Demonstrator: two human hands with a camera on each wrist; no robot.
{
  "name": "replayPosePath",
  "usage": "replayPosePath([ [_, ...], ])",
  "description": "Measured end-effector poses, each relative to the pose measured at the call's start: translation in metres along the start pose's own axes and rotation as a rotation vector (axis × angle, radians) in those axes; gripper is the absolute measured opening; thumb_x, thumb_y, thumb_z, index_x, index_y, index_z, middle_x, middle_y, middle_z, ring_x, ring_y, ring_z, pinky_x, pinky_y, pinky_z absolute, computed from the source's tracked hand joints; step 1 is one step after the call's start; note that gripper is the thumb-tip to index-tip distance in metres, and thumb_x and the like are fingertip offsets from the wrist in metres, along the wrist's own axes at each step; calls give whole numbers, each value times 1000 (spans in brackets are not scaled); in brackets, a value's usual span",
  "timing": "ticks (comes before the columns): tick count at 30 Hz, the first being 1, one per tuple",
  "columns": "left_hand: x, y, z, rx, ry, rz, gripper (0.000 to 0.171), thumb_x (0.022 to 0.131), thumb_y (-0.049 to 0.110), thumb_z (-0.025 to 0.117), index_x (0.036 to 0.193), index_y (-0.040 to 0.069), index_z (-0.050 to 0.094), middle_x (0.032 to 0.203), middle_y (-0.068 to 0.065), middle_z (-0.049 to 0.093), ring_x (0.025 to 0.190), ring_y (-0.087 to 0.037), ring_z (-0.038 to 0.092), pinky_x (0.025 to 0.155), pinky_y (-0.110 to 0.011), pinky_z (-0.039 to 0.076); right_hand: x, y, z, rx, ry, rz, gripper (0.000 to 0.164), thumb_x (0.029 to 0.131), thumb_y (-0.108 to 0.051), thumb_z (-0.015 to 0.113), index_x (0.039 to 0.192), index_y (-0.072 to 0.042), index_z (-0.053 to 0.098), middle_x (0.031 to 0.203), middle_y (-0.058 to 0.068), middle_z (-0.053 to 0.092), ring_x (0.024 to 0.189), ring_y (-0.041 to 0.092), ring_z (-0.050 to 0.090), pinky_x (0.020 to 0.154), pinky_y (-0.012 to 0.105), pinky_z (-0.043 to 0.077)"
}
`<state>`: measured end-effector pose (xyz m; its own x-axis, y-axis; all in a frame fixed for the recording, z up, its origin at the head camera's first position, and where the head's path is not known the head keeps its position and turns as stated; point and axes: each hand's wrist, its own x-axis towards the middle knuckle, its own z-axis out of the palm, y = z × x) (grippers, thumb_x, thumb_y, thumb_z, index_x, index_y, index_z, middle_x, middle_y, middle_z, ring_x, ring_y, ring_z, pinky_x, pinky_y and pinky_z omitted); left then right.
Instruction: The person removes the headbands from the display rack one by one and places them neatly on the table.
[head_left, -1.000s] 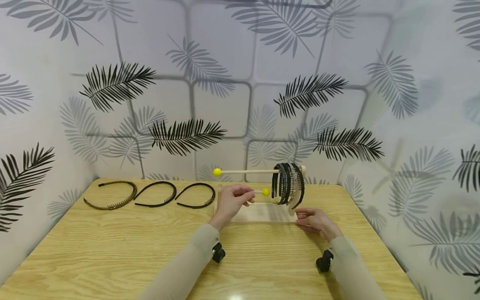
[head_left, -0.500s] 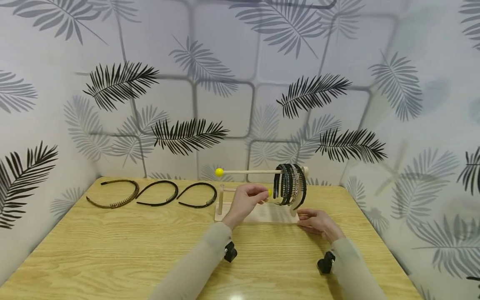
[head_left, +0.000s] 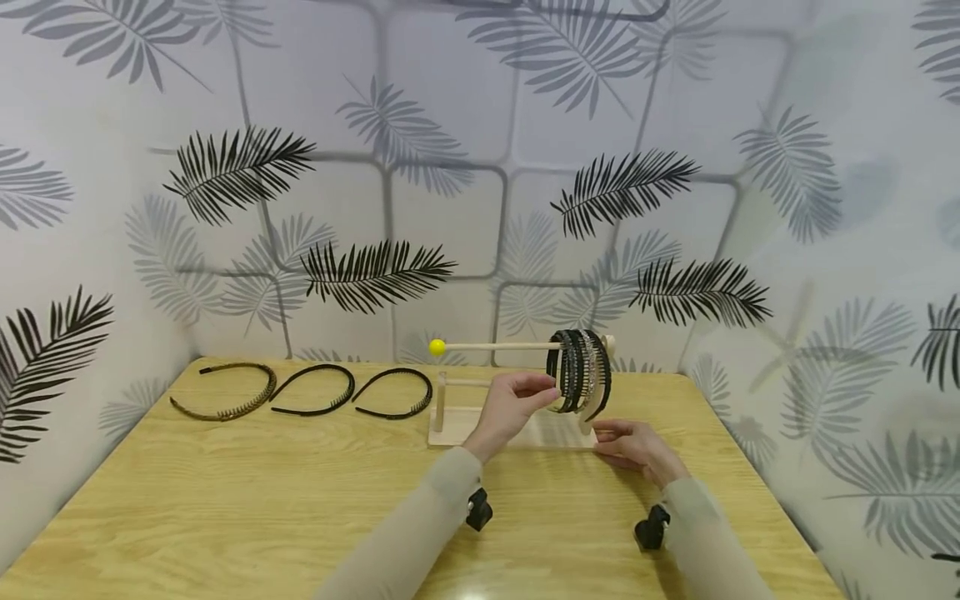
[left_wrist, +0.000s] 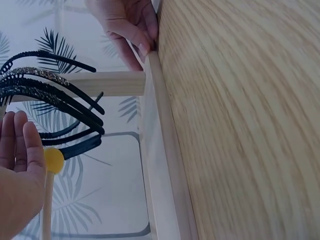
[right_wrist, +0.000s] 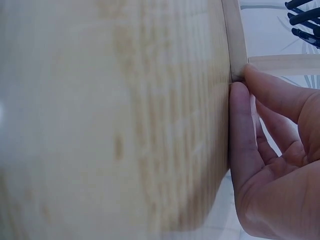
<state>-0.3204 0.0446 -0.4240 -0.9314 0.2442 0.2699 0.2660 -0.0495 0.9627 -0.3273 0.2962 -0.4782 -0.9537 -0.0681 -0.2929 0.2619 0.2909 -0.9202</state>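
A wooden headband stand (head_left: 480, 439) has two rods tipped with yellow balls. Several headbands (head_left: 576, 371), mostly dark and one glittery, hang together near the right end of its upper rod (head_left: 498, 346). My left hand (head_left: 517, 408) is at their left side, its fingertips overlapping the nearest headband. In the left wrist view its fingers (left_wrist: 21, 137) are fairly straight, beside the yellow ball (left_wrist: 54, 160) of the lower rod. My right hand (head_left: 637, 447) holds the right front corner of the stand's base; its thumb (right_wrist: 275, 92) lies at the board's corner (right_wrist: 239, 60).
Three more headbands lie in a row left of the stand: a brown one (head_left: 232, 414), a black one (head_left: 318, 412) and another black one (head_left: 397, 415). The wood-grain table (head_left: 262, 500) ends at a leaf-patterned backdrop (head_left: 465, 208).
My left hand has moved right, past the lower rod's yellow ball, up to the hanging headbands. The stand's left post has come into sight. My right hand stays at the base corner.
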Motion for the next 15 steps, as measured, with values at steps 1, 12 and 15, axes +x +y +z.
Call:
replayPosePath([
  [1, 0, 0, 1, -4, 0, 5, 27, 90, 16, 72, 114, 4, 72, 111, -13, 72, 93, -15, 67, 83, -31, 56, 0, 1, 1, -7, 2, -2, 51, 90, 3, 65, 139, 6, 49, 112, 14, 64, 89, 8, 65, 84, 28, 58],
  [12, -1, 8, 15, -40, 19, 0, 33, 89, 14, 74, 121, 7, 69, 113, -13, 71, 102, -21, 67, 86, -30, 56, 1, 0, 4, -41, 18, 4, 53, 89, 1, 69, 138, 5, 51, 115, 14, 64, 89, 8, 63, 84, 29, 58],
  [15, 0, 11, 17, -42, 26, -7, 35, 89, 13, 74, 122, 6, 68, 112, -12, 71, 100, -18, 67, 84, -28, 56, 2, 0, 5, -59, 26, 7, 52, 89, 0, 68, 138, 4, 52, 116, 14, 63, 91, 8, 62, 83, 28, 58],
])
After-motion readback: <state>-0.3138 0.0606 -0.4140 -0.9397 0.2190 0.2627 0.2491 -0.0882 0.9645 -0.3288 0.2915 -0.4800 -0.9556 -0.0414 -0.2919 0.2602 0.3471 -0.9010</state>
